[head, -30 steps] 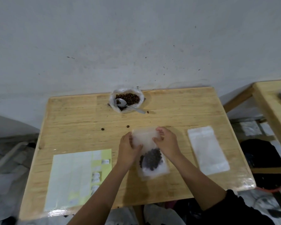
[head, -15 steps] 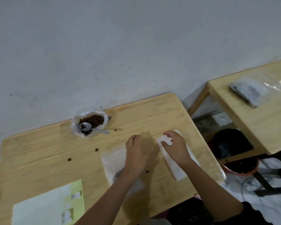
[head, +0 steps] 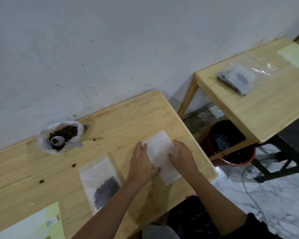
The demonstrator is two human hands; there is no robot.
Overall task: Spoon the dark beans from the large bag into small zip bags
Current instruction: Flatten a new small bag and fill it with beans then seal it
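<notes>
A large clear plastic bag (head: 45,135) of dark brown beans (head: 67,132) stands open at the back of the pale wooden surface (head: 145,116), well beyond and to the left of both grips, with a white plastic spoon (head: 58,140) lying in its mouth. Stray loose beans (head: 74,165) dot the boards between that bag and the grips. Just left of the left forearm lies a clear small zip bag (head: 100,176), flat, its near end dark with beans. Nothing stands between it and the left grip.

To the right of the right grip, across a gap, a second wooden table (head: 266,107) carries a pile of grey-and-clear plastic packets (head: 236,78) and a pale green sheet (head: 294,55); a dark round bin with a red rim (head: 231,147) sits on the marbled floor below.

A green-and-white printed sheet (head: 29,225) is cut off at the lower left corner, its marks too blurred to read. Whether the flat white rectangular pouch (head: 160,152) under the grips is one bag or a stack cannot be told.

The left grip (head: 141,164) lies flat, fingers straight — resting along the pouch's left edge, thumb across it. The right grip (head: 181,156) rests on the pouch's right edge, fingers barely bent, pressing rather than clutching.
</notes>
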